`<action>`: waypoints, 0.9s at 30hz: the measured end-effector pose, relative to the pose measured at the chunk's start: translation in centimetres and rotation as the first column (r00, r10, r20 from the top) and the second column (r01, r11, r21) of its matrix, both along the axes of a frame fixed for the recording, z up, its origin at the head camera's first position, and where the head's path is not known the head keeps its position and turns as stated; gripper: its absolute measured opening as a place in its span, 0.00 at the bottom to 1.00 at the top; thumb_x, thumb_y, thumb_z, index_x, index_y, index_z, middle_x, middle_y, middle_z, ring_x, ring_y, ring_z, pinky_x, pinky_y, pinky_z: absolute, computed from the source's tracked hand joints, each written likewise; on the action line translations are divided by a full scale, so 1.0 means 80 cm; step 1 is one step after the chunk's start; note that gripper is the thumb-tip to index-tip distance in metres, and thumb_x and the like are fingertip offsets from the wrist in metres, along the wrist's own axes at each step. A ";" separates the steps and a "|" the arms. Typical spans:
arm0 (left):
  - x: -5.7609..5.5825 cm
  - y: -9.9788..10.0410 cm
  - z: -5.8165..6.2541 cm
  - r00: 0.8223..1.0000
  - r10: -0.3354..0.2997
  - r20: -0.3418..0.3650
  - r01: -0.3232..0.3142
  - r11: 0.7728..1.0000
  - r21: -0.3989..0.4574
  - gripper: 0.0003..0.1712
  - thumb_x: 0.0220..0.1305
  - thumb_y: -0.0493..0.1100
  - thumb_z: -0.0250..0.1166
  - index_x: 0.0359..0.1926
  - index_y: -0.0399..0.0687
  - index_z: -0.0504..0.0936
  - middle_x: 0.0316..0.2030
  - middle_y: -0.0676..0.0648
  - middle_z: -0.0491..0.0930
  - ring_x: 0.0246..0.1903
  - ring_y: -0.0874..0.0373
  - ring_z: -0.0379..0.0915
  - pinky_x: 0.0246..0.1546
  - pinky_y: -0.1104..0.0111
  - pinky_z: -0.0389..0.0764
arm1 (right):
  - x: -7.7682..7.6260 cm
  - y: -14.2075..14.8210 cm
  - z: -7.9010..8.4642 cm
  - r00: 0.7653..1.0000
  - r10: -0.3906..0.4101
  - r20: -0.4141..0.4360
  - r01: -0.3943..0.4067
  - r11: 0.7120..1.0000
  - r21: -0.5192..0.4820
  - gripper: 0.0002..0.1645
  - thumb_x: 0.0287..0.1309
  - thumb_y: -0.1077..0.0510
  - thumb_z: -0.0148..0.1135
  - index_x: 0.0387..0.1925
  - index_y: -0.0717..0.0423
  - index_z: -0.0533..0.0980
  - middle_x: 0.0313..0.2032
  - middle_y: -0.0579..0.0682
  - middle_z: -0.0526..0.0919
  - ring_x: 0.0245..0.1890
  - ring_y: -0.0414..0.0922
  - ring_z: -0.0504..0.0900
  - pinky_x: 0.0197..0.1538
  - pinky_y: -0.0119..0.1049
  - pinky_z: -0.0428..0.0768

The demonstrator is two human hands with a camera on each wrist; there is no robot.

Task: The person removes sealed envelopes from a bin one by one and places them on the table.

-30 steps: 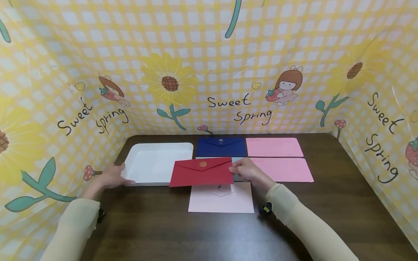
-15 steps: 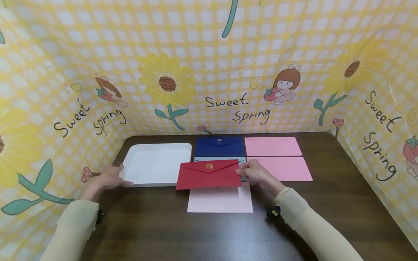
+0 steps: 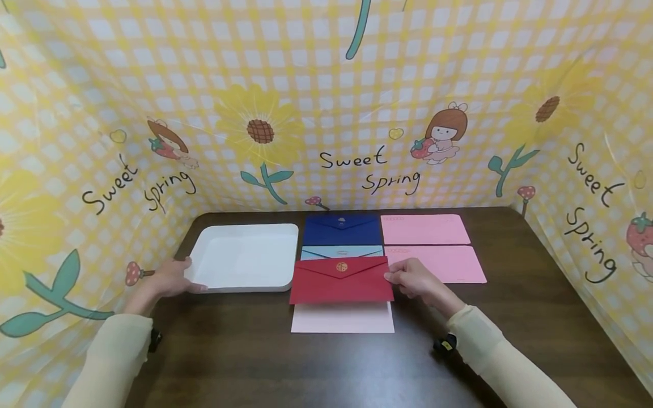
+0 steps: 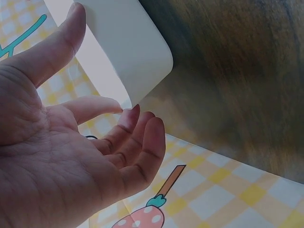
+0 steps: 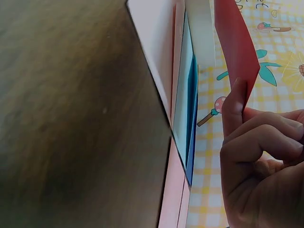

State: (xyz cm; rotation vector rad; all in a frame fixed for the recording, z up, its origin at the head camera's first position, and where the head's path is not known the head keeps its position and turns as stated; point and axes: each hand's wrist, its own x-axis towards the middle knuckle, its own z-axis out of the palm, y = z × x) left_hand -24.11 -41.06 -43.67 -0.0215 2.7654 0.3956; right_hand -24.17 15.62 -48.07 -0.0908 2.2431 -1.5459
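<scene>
My right hand (image 3: 415,280) pinches the right edge of a red envelope (image 3: 342,286) between thumb and index finger. The envelope, with a gold emblem on its flap, is held above the table, overlapping a pale pink envelope (image 3: 342,322) and the front of a light blue envelope (image 3: 316,252) in the head view. From the right wrist, the red envelope (image 5: 237,42) stands apart from the flat ones. At the front left corner of a white tray (image 3: 240,258), my left hand (image 3: 170,277) rests with thumb and fingers spread; the left wrist view shows fingertips right at the tray's corner (image 4: 128,102).
Behind the light blue envelope lies a dark blue envelope (image 3: 342,232). Two pink envelopes (image 3: 425,229) lie one behind the other at the right. Yellow checked cloth (image 3: 285,73) walls in the back and sides of the dark wooden table (image 3: 255,357).
My right hand has carried the red envelope right and slightly toward me, away from the tray, to over the pale pink envelope. More of the light blue envelope shows. My left hand stays at the tray.
</scene>
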 end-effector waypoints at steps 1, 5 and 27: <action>-0.001 -0.001 0.000 1.000 0.003 0.000 -0.003 1.000 -0.006 0.65 0.58 0.59 0.79 0.70 0.11 0.54 0.67 0.08 0.50 0.66 0.14 0.50 0.67 0.31 0.57 | 0.001 0.002 0.000 1.000 -0.007 0.001 0.007 1.000 0.006 0.10 0.73 0.61 0.63 0.42 0.63 0.86 0.20 0.53 0.76 0.14 0.41 0.62 0.20 0.32 0.61; -0.005 0.000 0.001 1.000 0.021 0.006 -0.021 1.000 -0.022 0.65 0.58 0.58 0.79 0.71 0.12 0.54 0.68 0.09 0.51 0.67 0.15 0.49 0.68 0.32 0.56 | 0.007 0.011 -0.001 1.000 -0.006 0.002 0.006 1.000 0.016 0.10 0.73 0.61 0.63 0.43 0.64 0.86 0.20 0.52 0.77 0.14 0.41 0.63 0.20 0.32 0.62; -0.001 -0.002 -0.004 1.000 0.020 0.003 -0.020 1.000 0.006 0.66 0.57 0.58 0.80 0.71 0.12 0.54 0.68 0.09 0.49 0.68 0.14 0.48 0.69 0.32 0.55 | 0.038 0.062 -0.005 0.999 0.042 0.033 -0.043 0.998 0.045 0.11 0.73 0.60 0.62 0.45 0.64 0.85 0.23 0.54 0.79 0.15 0.42 0.65 0.20 0.32 0.66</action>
